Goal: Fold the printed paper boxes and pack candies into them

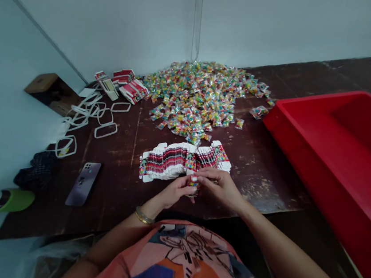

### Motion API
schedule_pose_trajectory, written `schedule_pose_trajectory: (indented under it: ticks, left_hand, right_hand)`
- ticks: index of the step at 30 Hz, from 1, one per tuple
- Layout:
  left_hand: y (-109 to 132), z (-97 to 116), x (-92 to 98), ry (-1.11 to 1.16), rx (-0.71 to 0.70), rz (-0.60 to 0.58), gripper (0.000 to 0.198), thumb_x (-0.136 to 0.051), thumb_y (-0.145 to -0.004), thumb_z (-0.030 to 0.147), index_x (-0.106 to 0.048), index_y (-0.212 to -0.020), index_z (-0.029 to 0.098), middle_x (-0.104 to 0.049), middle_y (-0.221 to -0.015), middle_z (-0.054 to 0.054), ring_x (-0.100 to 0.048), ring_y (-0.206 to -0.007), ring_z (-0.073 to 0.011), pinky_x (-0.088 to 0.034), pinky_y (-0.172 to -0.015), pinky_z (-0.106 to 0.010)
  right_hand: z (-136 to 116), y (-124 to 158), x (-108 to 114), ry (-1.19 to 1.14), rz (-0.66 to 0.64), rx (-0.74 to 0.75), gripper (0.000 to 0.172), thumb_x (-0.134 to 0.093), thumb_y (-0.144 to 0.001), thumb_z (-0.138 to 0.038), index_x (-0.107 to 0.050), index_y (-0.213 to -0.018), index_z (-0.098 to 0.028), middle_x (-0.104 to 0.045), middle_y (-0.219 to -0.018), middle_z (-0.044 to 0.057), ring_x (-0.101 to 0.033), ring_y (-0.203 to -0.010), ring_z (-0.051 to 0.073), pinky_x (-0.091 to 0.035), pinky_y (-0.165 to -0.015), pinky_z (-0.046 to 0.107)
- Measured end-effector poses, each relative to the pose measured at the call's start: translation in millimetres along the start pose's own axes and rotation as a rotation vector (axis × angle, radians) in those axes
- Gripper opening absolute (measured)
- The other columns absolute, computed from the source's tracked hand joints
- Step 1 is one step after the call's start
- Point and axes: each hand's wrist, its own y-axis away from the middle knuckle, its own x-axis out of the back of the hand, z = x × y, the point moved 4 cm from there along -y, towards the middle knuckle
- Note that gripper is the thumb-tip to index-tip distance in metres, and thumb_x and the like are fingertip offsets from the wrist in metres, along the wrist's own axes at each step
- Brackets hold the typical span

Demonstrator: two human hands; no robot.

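- A green bottle [6, 201] with a shiny cap lies on its side at the far left edge of the counter [263, 165].
- Just beyond the bottle sits a bundle of dark cloth [36, 174].
- Right of the cloth, a purple phone [83, 183] lies face down.
- Further back, a tangle of white loops [88, 112] spreads over the counter. A brown box [45, 87] stands against the wall behind them.
- At the back, just right of the loops, are short stacks of red and white cartons [129, 86].
- The left hand [174, 193], with a gold bangle [143, 216] on its wrist, is at the near edge of the counter. Its thumb and fingers are closed on a small printed carton [193, 183].
- That carton is held just above the near edge, between the two hands and right in front of a fanned row of flat cartons [176, 160] lying on the counter.
- Behind the row, a wide pile of colourful packets [200, 91] reaches back to the wall corner.
- The right hand [222, 188] meets the left, its fingertips pinching the same small carton from the other side.
- A big red tub [306, 139] takes up the right end of the counter, well apart from the hands. What shows of its inside holds nothing.
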Motion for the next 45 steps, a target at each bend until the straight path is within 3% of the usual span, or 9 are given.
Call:
schedule_pose_trajectory:
  ticks: [5,9,13,18,24,29,34,39,45]
  left_hand:
    - [1.8,-21.7,-12.7,0.053,0.115,0.045,0.050,-0.065,-0.078,0.041,-0.055,-0.120,0.016,-0.063,-0.098,-0.010,-0.060,-0.079,-0.0192,-0.051,-0.058,-0.028]
    - [0.4,-26.1,-24.3,-0.014,0.163,-0.161,0.051,-0.060,-0.084,0.040,-0.050,-0.130,0.023,-0.057,-0.122,-0.012,-0.056,-0.106,-0.0238,-0.049,-0.084,-0.039]
    - [-6.2,-17.9,-4.2,-0.158,0.138,-0.080,0.045,-0.058,-0.084,0.040,-0.055,-0.125,0.022,-0.055,-0.124,-0.012,-0.054,-0.110,-0.0236,-0.043,-0.092,-0.039]
    - [-16.4,-25.3,-3.8,-0.191,0.150,-0.038,0.042,-0.056,-0.084,0.040,-0.056,-0.119,0.017,-0.059,-0.113,-0.012,-0.057,-0.098,-0.0202,-0.044,-0.085,-0.035]
    - [-5.7,-33.5,-20.1,-0.275,0.165,-0.089,0.041,-0.058,-0.081,0.040,-0.059,-0.114,0.015,-0.061,-0.103,-0.010,-0.058,-0.087,-0.0173,-0.043,-0.076,-0.031]
    - [-1.0,-34.7,-12.7,-0.297,0.165,-0.063,0.041,-0.057,-0.081,0.041,-0.059,-0.113,0.015,-0.062,-0.101,-0.009,-0.058,-0.085,-0.0163,-0.043,-0.075,-0.030]
    - [-3.8,-32.9,-11.2,-0.303,0.146,-0.057,0.040,-0.060,-0.080,0.039,-0.060,-0.112,0.015,-0.062,-0.102,-0.010,-0.058,-0.085,-0.0166,-0.043,-0.076,-0.030]
    - [-1.2,-26.6,-12.1,-0.288,0.111,-0.022,0.039,-0.061,-0.079,0.036,-0.060,-0.112,0.015,-0.061,-0.103,-0.010,-0.058,-0.086,-0.0167,-0.042,-0.077,-0.030]
    - [-0.5,-29.9,-11.8,-0.288,0.084,-0.012,0.038,-0.062,-0.079,0.035,-0.061,-0.111,0.016,-0.062,-0.101,-0.008,-0.056,-0.087,-0.0162,-0.042,-0.082,-0.031]
  right_hand:
    - [6.9,22.9,-7.7,0.081,0.089,0.026,0.029,-0.053,-0.091,-0.032,-0.065,-0.117,-0.026,-0.068,-0.112,0.009,-0.061,-0.102,0.021,-0.047,-0.092,0.040]
    - [10.3,74.6,54.0,0.066,0.007,-0.279,0.031,-0.051,-0.090,-0.040,-0.069,-0.111,-0.025,-0.069,-0.111,0.007,-0.063,-0.101,0.023,-0.048,-0.090,0.036]
    - [26.3,126.1,115.7,0.236,-0.257,-0.555,0.033,-0.055,-0.086,-0.046,-0.070,-0.107,-0.025,-0.068,-0.113,0.006,-0.062,-0.103,0.025,-0.046,-0.093,0.035]
    - [66.7,46.3,97.4,0.563,0.017,-0.419,0.036,-0.045,-0.091,-0.043,-0.066,-0.110,-0.021,-0.065,-0.116,0.008,-0.057,-0.108,0.024,-0.040,-0.097,0.035]
    - [106.2,-58.2,77.2,0.832,0.277,-0.705,0.060,-0.065,-0.076,-0.049,-0.053,-0.126,-0.017,-0.059,-0.120,0.017,-0.050,-0.113,0.034,-0.036,-0.092,0.047]
    - [122.5,-65.4,89.3,0.733,0.221,-0.746,0.033,-0.074,-0.066,-0.043,-0.067,-0.089,-0.021,-0.067,-0.094,0.007,-0.060,-0.091,0.025,-0.043,-0.078,0.034]
    - [126.7,-63.1,96.0,0.728,0.291,-0.738,0.051,-0.079,-0.060,-0.037,-0.061,-0.103,-0.015,-0.065,-0.102,0.013,-0.061,-0.093,0.026,-0.043,-0.072,0.030]
    - [127.2,-43.0,100.6,0.669,0.290,-0.710,0.021,-0.065,-0.076,-0.035,-0.064,-0.086,-0.017,-0.069,-0.080,0.004,-0.064,-0.072,0.016,-0.043,-0.062,0.022]
    - [116.4,-34.4,94.7,0.881,0.421,-0.694,0.064,-0.063,-0.075,-0.052,-0.051,-0.122,-0.009,-0.057,-0.115,0.023,-0.054,-0.106,0.034,-0.042,-0.082,0.038]
